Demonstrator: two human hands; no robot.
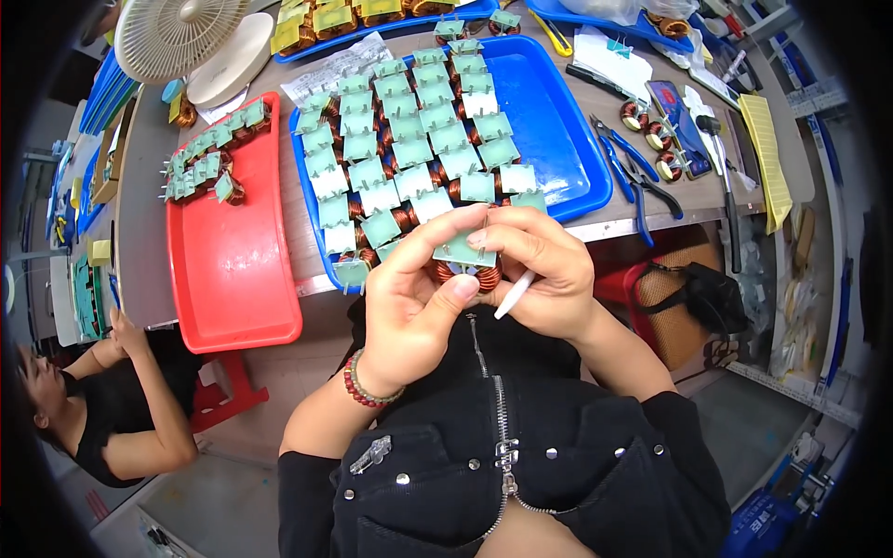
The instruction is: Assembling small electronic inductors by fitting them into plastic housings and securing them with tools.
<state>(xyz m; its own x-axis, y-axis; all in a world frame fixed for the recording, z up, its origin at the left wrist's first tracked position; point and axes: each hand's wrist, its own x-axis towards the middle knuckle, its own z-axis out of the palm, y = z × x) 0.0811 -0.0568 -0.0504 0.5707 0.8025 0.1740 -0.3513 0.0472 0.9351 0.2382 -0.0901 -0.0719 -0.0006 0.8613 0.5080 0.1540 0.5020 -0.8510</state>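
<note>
My left hand (pixel 416 302) is closed round a copper-wound ring coil (pixel 487 277) with a small green board (pixel 463 248) on top. My right hand (pixel 553 274) meets it from the other side, thumb and fingers on the board. A white pen-like stick (pixel 514 295) is also tucked in the right hand, its tip pointing down and left. The fingers hide part of the coil. Just beyond my hands, a blue tray (pixel 558 121) carries rows of similar coils with green boards (pixel 409 149).
To the left, a red tray (pixel 237 270) holds several more board-topped coils (pixel 209 153). Blue-handled pliers (pixel 633 177), loose coils (pixel 659 138) and a phone (pixel 679 126) lie at right. A white fan (pixel 177 37) stands far left. Another person (pixel 121 409) sits at left.
</note>
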